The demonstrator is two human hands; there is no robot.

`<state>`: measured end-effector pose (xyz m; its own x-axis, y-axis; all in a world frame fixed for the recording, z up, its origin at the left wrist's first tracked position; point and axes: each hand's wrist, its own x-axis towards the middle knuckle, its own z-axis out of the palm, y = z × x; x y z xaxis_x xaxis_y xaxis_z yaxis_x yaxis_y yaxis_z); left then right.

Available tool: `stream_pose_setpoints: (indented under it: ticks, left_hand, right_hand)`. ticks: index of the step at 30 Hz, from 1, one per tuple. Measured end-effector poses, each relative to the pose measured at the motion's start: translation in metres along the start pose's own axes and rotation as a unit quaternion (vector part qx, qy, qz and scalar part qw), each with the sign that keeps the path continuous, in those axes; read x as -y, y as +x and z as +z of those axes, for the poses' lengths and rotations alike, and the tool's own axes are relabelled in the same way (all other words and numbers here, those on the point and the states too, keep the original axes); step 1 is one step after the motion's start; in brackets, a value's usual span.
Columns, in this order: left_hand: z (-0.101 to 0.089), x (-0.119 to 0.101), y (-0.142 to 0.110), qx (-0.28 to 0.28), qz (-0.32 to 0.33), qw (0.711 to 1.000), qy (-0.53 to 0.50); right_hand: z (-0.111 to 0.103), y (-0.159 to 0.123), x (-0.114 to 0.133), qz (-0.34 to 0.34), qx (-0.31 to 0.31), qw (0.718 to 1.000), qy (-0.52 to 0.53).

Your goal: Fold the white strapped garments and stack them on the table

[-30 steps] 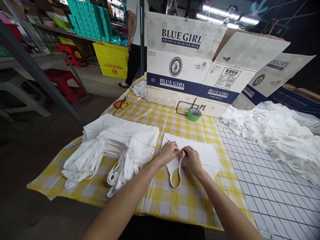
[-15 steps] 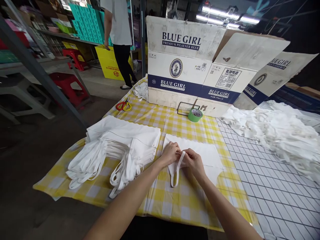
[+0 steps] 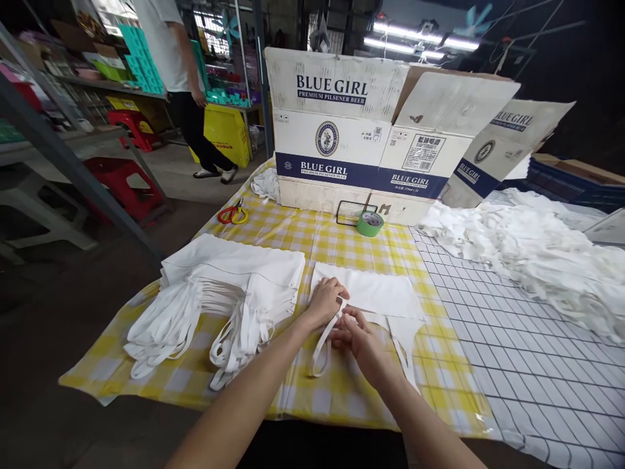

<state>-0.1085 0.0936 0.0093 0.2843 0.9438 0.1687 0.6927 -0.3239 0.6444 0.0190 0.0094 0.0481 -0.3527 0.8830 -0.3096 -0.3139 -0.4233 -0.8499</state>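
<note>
A white camisole-style top [image 3: 371, 290] lies flat on the yellow checked tablecloth [image 3: 332, 404], its wavy hem facing away from me. My left hand [image 3: 329, 301] rests on its left part, closed on the upper end of a thin shoulder strap [image 3: 319, 355]. Just right of it, my right hand [image 3: 360, 339] has its fingers curled in at the same strap, which loops down toward me. The other strap [image 3: 403, 355] hangs free on the right. Left of my hands sits a neat stack of similar white tops [image 3: 234, 260], straps trailing toward the near edge.
Behind the work stand a Blue Girl beer carton [image 3: 336, 130], a green tape roll [image 3: 370, 223] and a black wire frame [image 3: 349, 212]. Red-and-yellow scissors [image 3: 233, 213] lie at back left. White garments [image 3: 527, 247] are heaped on the right. A person [image 3: 183, 85] walks beyond the table.
My right hand has turned and moved slightly down and left along the strap. The top's right strap now shows spread out. The person in the background has stepped; my view has shifted slightly right.
</note>
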Motion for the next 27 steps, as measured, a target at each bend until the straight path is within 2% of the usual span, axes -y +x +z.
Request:
stream_pose_setpoints:
  ticks: [6, 9, 11, 14, 16, 18, 19, 21, 22, 24, 27]
  left_hand:
    - [-0.004, -0.008, -0.006, 0.011, -0.001, 1.0, 0.006]
    - [-0.012, -0.008, -0.008, 0.041, 0.004, 0.999, 0.013]
    - [-0.02, -0.005, -0.006, 0.061, 0.003, 0.998, 0.021]
    - [-0.034, 0.003, 0.003, 0.048, -0.038, 0.997, 0.052]
    - [-0.04, 0.008, 0.012, 0.007, -0.086, 0.992, 0.09]
    - [-0.043, 0.01, 0.021, -0.034, -0.133, 0.981, 0.135]
    - [-0.042, 0.01, 0.026, -0.048, -0.153, 0.975, 0.157]
    - [-0.04, 0.01, 0.033, -0.058, -0.187, 0.962, 0.193]
    - [-0.039, 0.009, 0.037, -0.057, -0.202, 0.956, 0.207]
    - [-0.037, 0.009, 0.043, -0.049, -0.227, 0.945, 0.229]
    - [-0.04, 0.011, 0.052, -0.025, -0.256, 0.935, 0.245]
  right_hand:
    - [0.013, -0.034, -0.016, -0.001, 0.033, 0.999, -0.037]
    - [0.006, -0.059, -0.031, -0.018, 0.087, 0.984, -0.154]
    - [-0.004, -0.075, -0.037, -0.071, 0.106, 0.947, -0.296]
    - [-0.025, -0.084, -0.031, -0.165, 0.056, 0.865, -0.47]
    - [-0.044, -0.074, -0.014, -0.193, 0.014, 0.833, -0.518]
    - [-0.07, -0.049, 0.012, -0.205, -0.043, 0.812, -0.544]
    - [-0.085, -0.033, 0.027, -0.203, -0.09, 0.801, -0.556]
    - [-0.119, 0.003, 0.057, -0.158, -0.248, 0.763, -0.575]
    - [-0.136, 0.02, 0.071, -0.144, -0.293, 0.753, -0.571]
    - [-0.166, 0.051, 0.092, -0.116, -0.339, 0.748, -0.559]
    - [-0.192, 0.081, 0.106, -0.087, -0.334, 0.769, -0.538]
